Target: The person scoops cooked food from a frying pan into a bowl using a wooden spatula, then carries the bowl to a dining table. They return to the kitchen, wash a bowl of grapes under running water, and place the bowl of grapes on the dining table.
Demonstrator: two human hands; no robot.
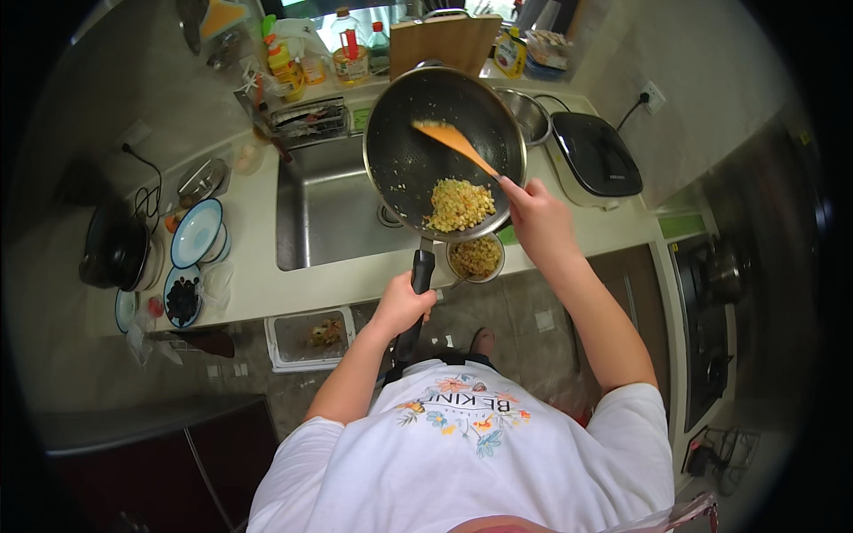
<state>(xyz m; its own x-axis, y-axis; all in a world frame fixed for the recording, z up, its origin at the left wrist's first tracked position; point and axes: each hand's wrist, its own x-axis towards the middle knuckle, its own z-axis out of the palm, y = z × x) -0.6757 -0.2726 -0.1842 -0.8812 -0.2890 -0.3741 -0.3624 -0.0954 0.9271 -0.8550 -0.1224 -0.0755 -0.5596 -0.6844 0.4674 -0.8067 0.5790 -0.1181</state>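
My left hand [404, 305] grips the black handle of a dark wok [400, 133], which is held up over the right side of the sink. In my right hand [541, 216] is a wooden spatula [460, 143], its blade inside the wok. Fried rice [461, 205] lies heaped along the near right part of the wok, and stray grains stick to the wall. Just below the wok's near rim stands a bowl of fried rice [476, 258] on the counter edge. A spoon handle sticks out of that bowl. Part of the bowl is hidden by the wok.
A steel sink [326, 213] lies under the wok. At right are a metal basin [526, 114] and a rice cooker [595, 160]. Plates [197, 233] and a dish of dark berries [182, 298] stand left. Behind are a cutting board [443, 43] and bottles [350, 56]. A waste bin [286, 336] sits below.
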